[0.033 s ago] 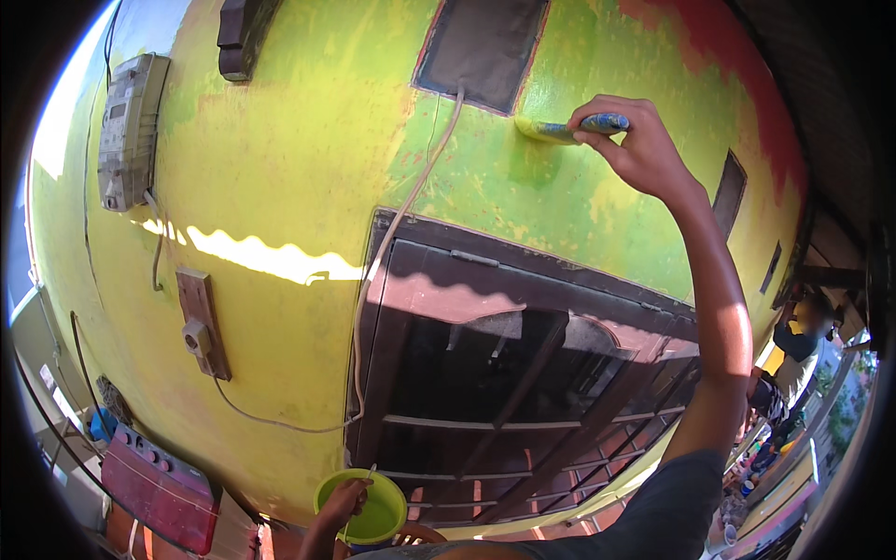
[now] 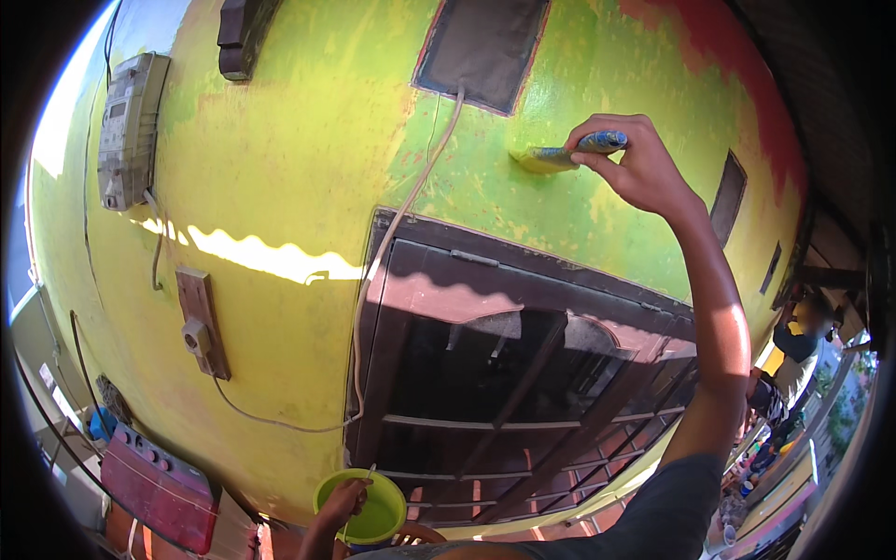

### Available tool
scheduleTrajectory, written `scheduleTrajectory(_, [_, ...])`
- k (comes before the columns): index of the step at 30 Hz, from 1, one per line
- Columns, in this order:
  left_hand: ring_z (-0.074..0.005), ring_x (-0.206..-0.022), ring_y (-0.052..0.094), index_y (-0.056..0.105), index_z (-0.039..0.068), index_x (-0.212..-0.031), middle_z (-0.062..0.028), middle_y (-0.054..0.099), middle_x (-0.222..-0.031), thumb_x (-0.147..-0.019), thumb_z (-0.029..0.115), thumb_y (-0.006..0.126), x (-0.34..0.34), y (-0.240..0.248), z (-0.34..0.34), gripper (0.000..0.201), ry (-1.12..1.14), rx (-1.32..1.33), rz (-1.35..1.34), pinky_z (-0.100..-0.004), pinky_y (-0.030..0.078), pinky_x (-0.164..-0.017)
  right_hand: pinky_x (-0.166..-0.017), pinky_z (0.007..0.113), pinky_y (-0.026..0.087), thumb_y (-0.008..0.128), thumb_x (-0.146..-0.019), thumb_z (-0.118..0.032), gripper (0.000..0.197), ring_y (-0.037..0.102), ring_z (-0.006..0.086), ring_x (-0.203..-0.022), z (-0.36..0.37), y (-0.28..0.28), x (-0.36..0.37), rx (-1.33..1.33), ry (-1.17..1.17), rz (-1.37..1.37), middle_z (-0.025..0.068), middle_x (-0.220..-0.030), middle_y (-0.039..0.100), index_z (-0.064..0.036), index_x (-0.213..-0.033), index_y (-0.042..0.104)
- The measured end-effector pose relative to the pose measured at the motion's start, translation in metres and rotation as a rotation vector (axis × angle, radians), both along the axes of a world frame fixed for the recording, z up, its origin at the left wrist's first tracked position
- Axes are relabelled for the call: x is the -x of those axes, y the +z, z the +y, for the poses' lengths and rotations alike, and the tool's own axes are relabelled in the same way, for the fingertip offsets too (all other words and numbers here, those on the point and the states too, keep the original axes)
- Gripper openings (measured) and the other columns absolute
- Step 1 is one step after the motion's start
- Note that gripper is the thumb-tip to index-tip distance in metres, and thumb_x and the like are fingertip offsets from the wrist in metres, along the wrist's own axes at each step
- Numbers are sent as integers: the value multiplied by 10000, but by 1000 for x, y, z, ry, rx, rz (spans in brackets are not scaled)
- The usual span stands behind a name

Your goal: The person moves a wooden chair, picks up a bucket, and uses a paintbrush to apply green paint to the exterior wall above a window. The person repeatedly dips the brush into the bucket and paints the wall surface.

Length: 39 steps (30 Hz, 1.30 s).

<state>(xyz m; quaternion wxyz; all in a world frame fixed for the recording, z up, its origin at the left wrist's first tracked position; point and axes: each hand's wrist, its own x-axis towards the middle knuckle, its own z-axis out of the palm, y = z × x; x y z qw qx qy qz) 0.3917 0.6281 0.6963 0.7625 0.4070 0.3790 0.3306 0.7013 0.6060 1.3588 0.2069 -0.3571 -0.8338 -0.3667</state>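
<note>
My right hand (image 2: 627, 161) is raised high and closed round the paint-smeared blue handle of a paintbrush (image 2: 551, 161). The brush's yellow-green bristles press against the wall (image 2: 597, 219), which is green over patchy yellow here, just below a dark framed panel (image 2: 481, 51). Low down, my left hand (image 2: 345, 499) is closed on the thin handle of a lime-green bucket (image 2: 401, 509). Light green paint shows inside the bucket.
Below the brush is a brown-framed window (image 2: 532, 373). A cable (image 2: 411, 201) runs down past its left side. An electric meter (image 2: 129, 131) and a wooden socket board (image 2: 201, 322) are on the left wall. A red appliance (image 2: 159, 490) stands lower left; another person (image 2: 798, 350) is far right.
My right hand and the paintbrush have moved down a little along the wall. The left hand and bucket have stayed in place.
</note>
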Motion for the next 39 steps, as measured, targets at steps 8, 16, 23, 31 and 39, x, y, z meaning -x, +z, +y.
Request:
scheduleTrajectory(8, [-108, -545, 441, 637, 65, -949, 10, 482, -680, -1005, 315, 580, -14, 13, 7, 262, 7, -39, 82, -294, 358, -512, -747, 342, 531, 747, -932, -193, 174, 721, 194, -854, 22, 137, -15, -286, 9, 299, 69, -897, 749, -77, -1062, 742])
scheduleTrajectory(16, [-108, -514, 407, 598, 98, -848, 17, 461, -647, -1009, 302, 592, -16, 21, 9, 260, 11, -31, 64, -291, 333, -493, -698, 346, 508, 726, -845, -21, 70, 679, 204, -738, 46, 167, -30, -762, -234, 56, 167, -786, 697, -8, -914, 722])
scheduleTrajectory(23, [-98, -508, 403, 620, 70, -941, 20, 467, -660, -1024, 269, 571, -9, 26, 7, 222, 17, -16, 90, -291, 320, -478, -751, 413, 567, 730, -674, 89, 425, 686, 299, -949, 11, -96, -33, -214, 70, -84, 76, -995, 692, -118, -1044, 703])
scheduleTrajectory(31, [-102, -502, 388, 591, 96, -844, 21, 438, -632, -1024, 295, 571, -4, 22, 6, 270, -43, -30, 102, -294, 322, -482, -786, 349, 551, 753, -904, -66, 103, 729, 256, -856, 21, -61, 14, 75, 59, 136, 115, -939, 755, -41, -1004, 749])
scheduleTrajectory(39, [-92, -498, 341, 539, 116, -812, 35, 399, -624, -1028, 312, 577, 8, 29, -3, 294, 11, -20, 118, -288, 282, -479, -733, 375, 566, 750, -855, -57, 192, 708, 332, -821, 34, -38, 22, -450, 188, 27, 103, -984, 748, -102, -1041, 740])
